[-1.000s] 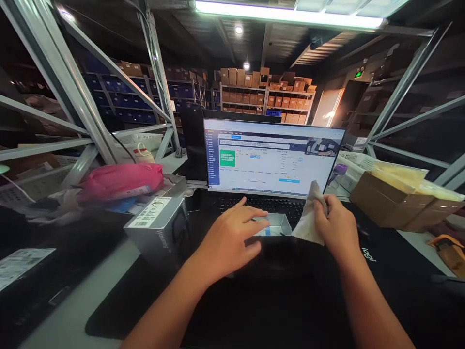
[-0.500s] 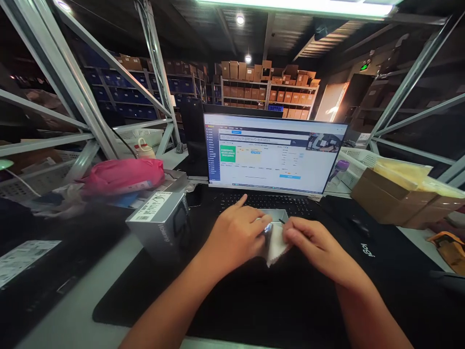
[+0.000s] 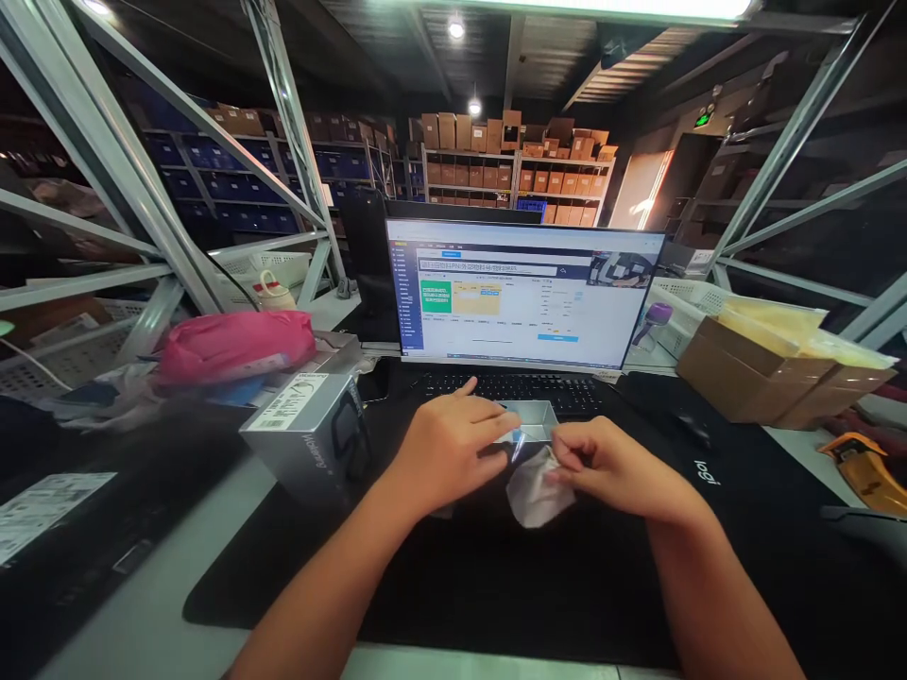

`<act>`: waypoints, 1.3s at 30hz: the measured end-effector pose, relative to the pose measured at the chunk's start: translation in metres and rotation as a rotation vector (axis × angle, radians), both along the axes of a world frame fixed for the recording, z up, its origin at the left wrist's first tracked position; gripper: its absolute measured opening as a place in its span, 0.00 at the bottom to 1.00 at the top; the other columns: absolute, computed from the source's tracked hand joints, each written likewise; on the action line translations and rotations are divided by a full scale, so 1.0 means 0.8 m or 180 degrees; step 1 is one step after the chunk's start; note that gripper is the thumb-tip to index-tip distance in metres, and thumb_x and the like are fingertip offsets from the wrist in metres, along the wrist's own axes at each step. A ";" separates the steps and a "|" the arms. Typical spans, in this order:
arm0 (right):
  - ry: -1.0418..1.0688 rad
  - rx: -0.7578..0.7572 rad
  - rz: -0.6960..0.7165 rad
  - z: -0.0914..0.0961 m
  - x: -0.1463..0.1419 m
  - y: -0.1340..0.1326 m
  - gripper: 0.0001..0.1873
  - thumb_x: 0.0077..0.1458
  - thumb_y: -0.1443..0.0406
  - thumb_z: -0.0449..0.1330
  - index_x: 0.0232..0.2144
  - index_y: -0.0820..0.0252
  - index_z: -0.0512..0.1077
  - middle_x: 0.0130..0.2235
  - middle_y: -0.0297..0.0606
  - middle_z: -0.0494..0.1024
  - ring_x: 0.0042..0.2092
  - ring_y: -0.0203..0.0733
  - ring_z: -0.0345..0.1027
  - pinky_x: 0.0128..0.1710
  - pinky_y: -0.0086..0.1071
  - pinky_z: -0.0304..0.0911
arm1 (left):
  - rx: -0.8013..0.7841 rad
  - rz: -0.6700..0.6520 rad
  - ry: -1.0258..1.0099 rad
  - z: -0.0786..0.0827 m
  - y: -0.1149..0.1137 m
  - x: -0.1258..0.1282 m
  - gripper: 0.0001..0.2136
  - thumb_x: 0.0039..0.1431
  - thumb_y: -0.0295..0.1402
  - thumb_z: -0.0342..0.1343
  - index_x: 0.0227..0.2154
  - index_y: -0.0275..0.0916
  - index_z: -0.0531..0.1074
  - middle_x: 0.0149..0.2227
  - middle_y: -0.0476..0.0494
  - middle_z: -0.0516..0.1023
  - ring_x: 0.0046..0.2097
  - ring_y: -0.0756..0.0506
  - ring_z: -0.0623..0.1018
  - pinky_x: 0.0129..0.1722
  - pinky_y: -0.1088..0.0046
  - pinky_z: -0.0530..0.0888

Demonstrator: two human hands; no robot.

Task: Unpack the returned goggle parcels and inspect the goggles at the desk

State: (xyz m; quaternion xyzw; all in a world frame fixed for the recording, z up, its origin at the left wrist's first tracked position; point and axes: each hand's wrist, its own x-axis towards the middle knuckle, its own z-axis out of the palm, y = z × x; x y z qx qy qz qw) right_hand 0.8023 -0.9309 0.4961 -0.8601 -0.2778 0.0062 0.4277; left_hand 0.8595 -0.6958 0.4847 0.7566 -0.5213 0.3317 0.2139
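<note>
head: right hand (image 3: 609,467) pinches crumpled white cloth (image 3: 535,493), left hand (image 3: 453,449) beside.

Forearms (image 3: 340,586) reaching forward, left hand (image 3: 453,444) palm-down, fingers curled (index stretched ahead), right hand (image 3: 609,467) fingers pinched together

Small shiny item (image 3: 517,444) at the left hand (image 3: 446,453) fingertips: blurred, part covered by the white cloth (image 3: 535,496) bunched in the right hand (image 3: 609,467); identity and grip undetermined. Monitor (image 3: 521,293) text, 12 o'clock: too small to read. Pink bag (image 3: 233,345), 9 o'clock: smeared. Orange tool (image 3: 868,463), 3 o'clock: cut by the picture's edge.
</note>
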 end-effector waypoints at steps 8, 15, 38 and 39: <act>-0.0498 -0.0133 -0.0636 -0.006 -0.012 0.032 0.21 0.58 0.66 0.61 0.21 0.57 0.53 0.21 0.25 0.56 0.25 0.32 0.47 0.25 0.28 0.44 | 0.0053 0.0040 -0.0057 -0.003 -0.014 -0.015 0.08 0.57 0.26 0.54 0.38 0.37 0.77 0.31 0.47 0.80 0.33 0.48 0.79 0.59 0.54 0.72; -0.0078 -0.0154 0.0283 0.003 -0.002 0.002 0.23 0.57 0.65 0.63 0.21 0.57 0.52 0.21 0.24 0.55 0.25 0.31 0.46 0.25 0.26 0.46 | -0.0028 0.0007 0.0053 0.006 0.002 -0.007 0.11 0.55 0.26 0.56 0.41 0.39 0.77 0.38 0.48 0.83 0.38 0.48 0.81 0.62 0.51 0.70; -0.0221 -0.0350 -0.0412 -0.003 -0.010 0.022 0.18 0.49 0.71 0.64 0.18 0.59 0.57 0.19 0.24 0.58 0.24 0.30 0.48 0.24 0.26 0.45 | 0.0134 0.0107 0.0081 -0.003 -0.012 -0.013 0.11 0.54 0.25 0.57 0.40 0.40 0.77 0.36 0.48 0.82 0.37 0.48 0.81 0.61 0.51 0.71; -0.0347 -0.0343 -0.0581 -0.006 -0.011 0.029 0.18 0.49 0.72 0.63 0.18 0.59 0.57 0.20 0.24 0.59 0.24 0.30 0.49 0.24 0.27 0.44 | 0.0139 0.0136 -0.0017 -0.004 -0.013 -0.015 0.10 0.55 0.26 0.57 0.39 0.40 0.77 0.35 0.48 0.82 0.36 0.47 0.81 0.60 0.51 0.71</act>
